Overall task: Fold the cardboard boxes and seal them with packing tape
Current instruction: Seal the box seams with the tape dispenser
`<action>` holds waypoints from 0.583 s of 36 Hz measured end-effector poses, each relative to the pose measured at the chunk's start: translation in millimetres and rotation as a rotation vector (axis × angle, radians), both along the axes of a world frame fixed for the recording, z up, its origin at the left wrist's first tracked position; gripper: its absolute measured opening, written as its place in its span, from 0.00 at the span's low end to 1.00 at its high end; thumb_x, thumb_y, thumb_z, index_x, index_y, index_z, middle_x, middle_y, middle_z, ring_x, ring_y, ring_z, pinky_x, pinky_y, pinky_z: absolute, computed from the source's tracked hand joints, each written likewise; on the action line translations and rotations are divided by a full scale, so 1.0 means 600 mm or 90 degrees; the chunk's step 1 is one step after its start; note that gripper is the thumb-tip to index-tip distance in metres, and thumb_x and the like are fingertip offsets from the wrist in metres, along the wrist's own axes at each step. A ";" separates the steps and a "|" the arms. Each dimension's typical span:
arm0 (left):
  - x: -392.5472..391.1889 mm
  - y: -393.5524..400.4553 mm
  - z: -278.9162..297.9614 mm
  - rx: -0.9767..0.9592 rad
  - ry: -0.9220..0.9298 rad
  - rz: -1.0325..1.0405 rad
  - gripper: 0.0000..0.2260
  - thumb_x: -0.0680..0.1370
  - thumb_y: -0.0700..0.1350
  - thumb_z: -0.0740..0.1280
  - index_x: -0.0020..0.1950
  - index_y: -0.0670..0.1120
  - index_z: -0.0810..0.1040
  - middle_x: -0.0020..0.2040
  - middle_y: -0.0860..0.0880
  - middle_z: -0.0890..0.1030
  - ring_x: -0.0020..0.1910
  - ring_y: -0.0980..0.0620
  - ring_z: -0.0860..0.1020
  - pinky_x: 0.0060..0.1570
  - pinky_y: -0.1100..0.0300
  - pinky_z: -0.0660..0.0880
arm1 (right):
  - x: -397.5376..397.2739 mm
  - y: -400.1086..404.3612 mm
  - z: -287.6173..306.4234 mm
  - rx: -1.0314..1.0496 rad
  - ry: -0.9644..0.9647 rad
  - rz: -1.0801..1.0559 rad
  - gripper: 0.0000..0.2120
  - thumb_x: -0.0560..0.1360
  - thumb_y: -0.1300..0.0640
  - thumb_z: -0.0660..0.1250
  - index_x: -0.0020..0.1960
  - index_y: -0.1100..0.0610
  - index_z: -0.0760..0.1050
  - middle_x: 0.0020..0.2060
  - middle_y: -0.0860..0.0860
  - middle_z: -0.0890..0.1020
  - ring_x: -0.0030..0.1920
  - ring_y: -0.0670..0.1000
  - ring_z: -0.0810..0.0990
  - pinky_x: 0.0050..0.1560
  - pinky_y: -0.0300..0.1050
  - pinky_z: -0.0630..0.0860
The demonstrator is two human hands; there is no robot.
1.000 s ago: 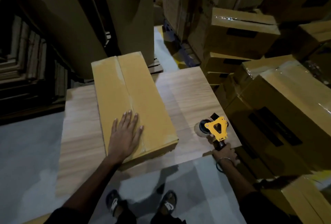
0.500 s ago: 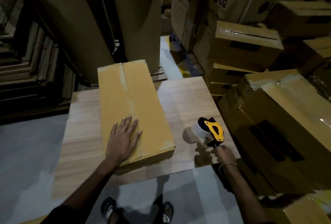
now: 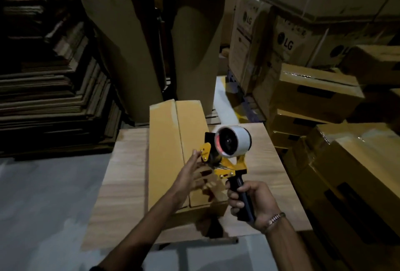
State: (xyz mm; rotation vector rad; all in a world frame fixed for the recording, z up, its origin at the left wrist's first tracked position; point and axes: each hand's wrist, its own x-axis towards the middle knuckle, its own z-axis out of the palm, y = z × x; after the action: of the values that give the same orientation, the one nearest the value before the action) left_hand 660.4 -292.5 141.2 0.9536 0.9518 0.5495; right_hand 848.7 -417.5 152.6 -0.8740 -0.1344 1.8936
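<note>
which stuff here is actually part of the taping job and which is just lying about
In the job:
- cardboard box on the wooden table
- tape gun, handle gripped by right hand
- left hand, reaching to the tape gun's front

Lying about:
- sealed boxes stacked on the right
- flat cardboard stack on the left

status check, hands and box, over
Right hand grips tape gun handle, raised over box. Left hand open, fingertips at gun's front. Box flaps closed on table. Nothing in the way.
</note>
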 end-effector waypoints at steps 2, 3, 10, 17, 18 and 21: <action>-0.002 -0.003 0.018 -0.045 -0.060 0.024 0.24 0.81 0.70 0.59 0.72 0.59 0.75 0.66 0.49 0.83 0.64 0.45 0.82 0.60 0.45 0.78 | -0.020 0.010 0.001 0.013 0.011 0.018 0.16 0.64 0.62 0.68 0.51 0.63 0.76 0.37 0.54 0.68 0.28 0.50 0.65 0.35 0.46 0.58; -0.005 -0.003 0.024 -0.050 -0.077 0.045 0.24 0.81 0.68 0.61 0.71 0.57 0.76 0.64 0.47 0.84 0.63 0.44 0.83 0.57 0.47 0.79 | -0.029 0.014 0.002 0.018 0.016 0.026 0.16 0.63 0.62 0.68 0.50 0.63 0.78 0.37 0.54 0.68 0.28 0.50 0.65 0.34 0.46 0.59; -0.062 0.012 0.015 -0.098 -0.114 0.119 0.23 0.83 0.61 0.65 0.72 0.48 0.78 0.65 0.42 0.83 0.61 0.39 0.84 0.62 0.42 0.80 | -0.054 0.033 -0.007 0.041 0.109 0.049 0.16 0.66 0.61 0.65 0.52 0.65 0.76 0.35 0.53 0.67 0.26 0.49 0.66 0.34 0.45 0.60; -0.109 0.025 -0.003 -0.228 -0.105 0.138 0.19 0.85 0.50 0.65 0.71 0.39 0.76 0.64 0.36 0.83 0.60 0.37 0.84 0.57 0.49 0.84 | -0.051 0.033 -0.027 0.049 0.160 0.038 0.17 0.66 0.61 0.64 0.54 0.64 0.74 0.35 0.53 0.67 0.26 0.49 0.66 0.33 0.45 0.63; -0.112 0.029 -0.004 -0.273 -0.118 0.146 0.22 0.86 0.53 0.64 0.71 0.37 0.75 0.64 0.34 0.82 0.60 0.37 0.84 0.58 0.49 0.83 | -0.050 0.031 -0.030 0.047 0.160 0.038 0.17 0.66 0.61 0.64 0.54 0.64 0.74 0.35 0.53 0.67 0.26 0.49 0.66 0.32 0.45 0.63; -0.119 0.036 -0.004 -0.388 -0.153 0.144 0.33 0.84 0.60 0.62 0.72 0.31 0.72 0.65 0.29 0.79 0.57 0.34 0.85 0.53 0.47 0.83 | -0.047 0.024 -0.038 0.042 0.155 0.034 0.17 0.65 0.61 0.63 0.54 0.64 0.75 0.34 0.53 0.67 0.26 0.49 0.66 0.32 0.45 0.63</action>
State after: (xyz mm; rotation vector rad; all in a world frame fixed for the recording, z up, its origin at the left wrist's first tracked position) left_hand 589.2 -270.9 138.7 0.2296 0.9342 0.5056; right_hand 820.6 -403.2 130.1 -0.5947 -0.0715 2.0176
